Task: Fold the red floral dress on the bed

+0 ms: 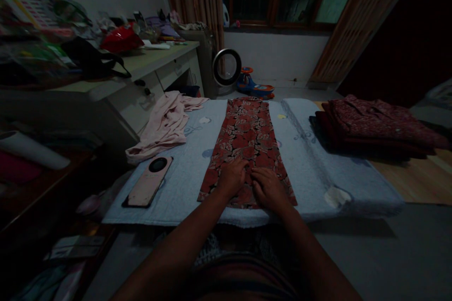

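A red floral cloth (247,136) lies folded into a long strip on a pale blue blanket (310,169), running away from me. My left hand (231,178) and my right hand (266,187) rest flat side by side on its near end, palms down, fingers slightly spread and pressing the fabric. Neither hand grips anything.
A pink phone (148,182) lies on the blanket at the left, with a crumpled pink garment (164,124) beyond it. A stack of folded dark red clothes (377,127) sits at the right. A cluttered white desk (148,68) stands left; a ring fan (226,67) and toy car (254,85) are behind.
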A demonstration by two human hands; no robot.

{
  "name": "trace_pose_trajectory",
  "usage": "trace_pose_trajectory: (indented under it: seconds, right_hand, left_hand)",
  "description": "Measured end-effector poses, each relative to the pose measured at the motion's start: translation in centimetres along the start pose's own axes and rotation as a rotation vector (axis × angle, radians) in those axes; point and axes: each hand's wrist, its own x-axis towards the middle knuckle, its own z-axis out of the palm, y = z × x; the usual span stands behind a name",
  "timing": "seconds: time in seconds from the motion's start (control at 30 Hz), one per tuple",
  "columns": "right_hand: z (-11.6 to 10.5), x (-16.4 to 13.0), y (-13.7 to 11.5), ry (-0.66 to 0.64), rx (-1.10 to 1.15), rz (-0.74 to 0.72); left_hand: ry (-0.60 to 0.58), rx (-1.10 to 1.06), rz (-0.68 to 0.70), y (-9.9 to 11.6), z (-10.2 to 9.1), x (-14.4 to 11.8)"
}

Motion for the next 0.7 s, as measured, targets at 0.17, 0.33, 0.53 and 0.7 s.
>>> trace_pose_trajectory:
  seconds: [0.17,0.33,0.53,0.7]
  right_hand:
    - [-0.5,1.0,-0.2,0.008,0.008,0.015]
    - [0.8,1.4,-0.4,-0.074,-0.109,0.035]
    - [1.2,1.2,-0.9,-0.174,-0.155,0.073]
    - [1.0,1.2,-0.9,-0.152,-0.154,0.07]
  left_hand:
    - [0.02,-0.021,-0.043,0.1,0.1,0.0]
    - [0.008,-0.035,-0.09,0.1,0.1,0.2]
    - [0.033,-0.101,-0.046,-0.1,-0.1,0.3]
    - [-0.098,-0.02,0.045,-0.9,-0.1,-0.2]
